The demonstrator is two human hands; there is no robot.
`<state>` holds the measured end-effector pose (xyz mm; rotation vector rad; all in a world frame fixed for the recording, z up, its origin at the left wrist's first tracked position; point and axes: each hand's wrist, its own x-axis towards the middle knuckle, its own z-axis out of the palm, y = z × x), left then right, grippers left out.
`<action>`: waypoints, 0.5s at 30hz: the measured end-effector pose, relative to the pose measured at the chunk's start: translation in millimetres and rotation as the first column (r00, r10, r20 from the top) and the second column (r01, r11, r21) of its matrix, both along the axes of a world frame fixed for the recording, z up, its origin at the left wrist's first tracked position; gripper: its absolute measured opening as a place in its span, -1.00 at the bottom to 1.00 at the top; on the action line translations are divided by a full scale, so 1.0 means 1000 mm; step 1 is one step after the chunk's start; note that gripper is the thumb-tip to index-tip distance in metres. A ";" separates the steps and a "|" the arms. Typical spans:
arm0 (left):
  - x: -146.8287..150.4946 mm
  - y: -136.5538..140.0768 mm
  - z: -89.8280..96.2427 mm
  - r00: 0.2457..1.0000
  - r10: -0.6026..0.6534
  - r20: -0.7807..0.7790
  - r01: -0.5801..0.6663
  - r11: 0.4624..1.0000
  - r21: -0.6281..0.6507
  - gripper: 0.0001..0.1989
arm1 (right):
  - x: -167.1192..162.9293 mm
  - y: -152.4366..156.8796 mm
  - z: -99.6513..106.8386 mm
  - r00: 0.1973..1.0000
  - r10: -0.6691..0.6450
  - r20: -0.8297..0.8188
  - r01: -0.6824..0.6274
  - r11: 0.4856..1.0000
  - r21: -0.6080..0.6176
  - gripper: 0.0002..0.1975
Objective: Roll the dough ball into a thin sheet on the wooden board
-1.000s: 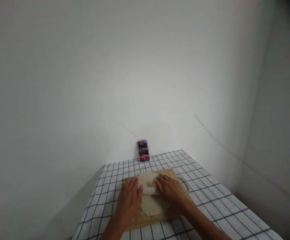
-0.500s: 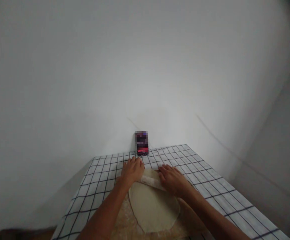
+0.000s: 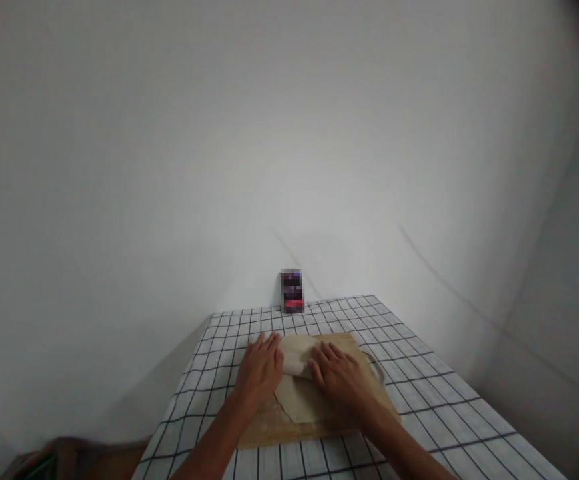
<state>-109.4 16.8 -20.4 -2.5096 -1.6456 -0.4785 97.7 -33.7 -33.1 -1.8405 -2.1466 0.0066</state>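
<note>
A pale, floury rolling pin [image 3: 296,368] lies crosswise on a flat sheet of dough [image 3: 305,402]. My left hand [image 3: 260,368] is over the pin's left end, its fingers pointing forward and bent over it. Over the right end rests my right hand [image 3: 336,373], palm down, fingers slightly spread and curved across the pin. Both hands hide the pin's ends. Dough shows beyond the pin and on the near side of it. Beneath the dough is a wooden board [image 3: 264,435], dusted with flour at the left.
A black-and-white checked cloth [image 3: 444,413] covers the table. At the back, a dark blurred-out upright object [image 3: 292,291], perhaps a phone, leans on the white wall [image 3: 289,133]. A loop [image 3: 376,367] sticks out at the board's right. Something brown [image 3: 84,457] stands low at the left.
The camera view has shifted, so more of the board's near edge shows. My hands and the rolling pin appear slightly lower in the picture, and more dough is seen beyond the pin.
</note>
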 end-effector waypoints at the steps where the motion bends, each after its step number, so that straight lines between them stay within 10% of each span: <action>1: -0.004 -0.008 0.000 1.000 -0.001 -0.002 0.001 1.000 0.004 -0.49 | -0.003 -0.007 -0.002 1.000 -0.002 -0.001 0.002 1.000 0.018 -0.52; 10: -0.042 -0.093 -0.025 0.997 -0.067 0.037 0.067 0.998 0.011 -0.43 | -0.013 -0.059 -0.012 0.990 0.077 -0.119 -0.057 0.985 0.165 -0.71; 15: -0.057 -0.114 -0.010 0.972 -0.044 0.230 0.087 0.980 -0.178 -0.45 | -0.003 -0.064 -0.003 0.982 0.173 -0.076 -0.157 0.971 0.181 -0.76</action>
